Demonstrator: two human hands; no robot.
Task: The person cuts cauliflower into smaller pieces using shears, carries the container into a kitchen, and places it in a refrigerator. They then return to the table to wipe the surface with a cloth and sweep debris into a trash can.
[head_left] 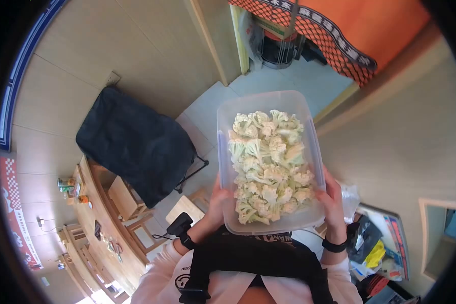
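Note:
I hold a clear plastic tub (261,104) in front of my chest with both hands. It is filled with several white and pale green cauliflower florets (268,164). My left hand (216,203) grips the tub's left side near its close corner. My right hand (332,198) grips the right side, fingers wrapped along the wall. Each wrist carries a black band.
A black covered object on a metal stand (137,144) stands on the tiled floor at left. A wooden table (99,213) with stools and small items lies lower left. An orange patterned curtain (339,35) hangs over the doorway ahead. Bags and clutter (375,251) sit at right.

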